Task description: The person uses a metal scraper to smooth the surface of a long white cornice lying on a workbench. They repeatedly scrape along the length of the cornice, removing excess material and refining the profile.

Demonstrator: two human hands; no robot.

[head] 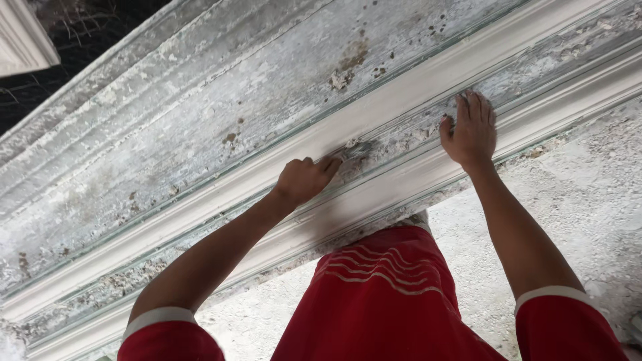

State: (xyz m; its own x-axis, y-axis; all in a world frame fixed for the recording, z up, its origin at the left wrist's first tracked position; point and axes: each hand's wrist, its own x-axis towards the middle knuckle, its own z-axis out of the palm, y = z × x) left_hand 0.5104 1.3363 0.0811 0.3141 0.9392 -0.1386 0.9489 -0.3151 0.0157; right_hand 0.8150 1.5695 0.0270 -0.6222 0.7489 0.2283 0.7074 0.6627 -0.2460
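White plaster forms a long moulded cornice mould that runs diagonally from lower left to upper right across the head view. Two raised white ribs are seen along it, with a rough grey channel between them. Above the upper rib, a broad, weathered surface with flaking coating and brown spots is observed. Below the lower rib, pale gritty ground lies open, and room for movement is found there. Red shorts and red sleeves with white cuffs are noted below the mould.

The left hand is closed around a small grey-tipped tool, whose working end is pressed into the channel between the ribs. The right hand is laid open and flat, fingers together, on the channel farther right along the mould; nothing is held in it. The two hands are kept apart.
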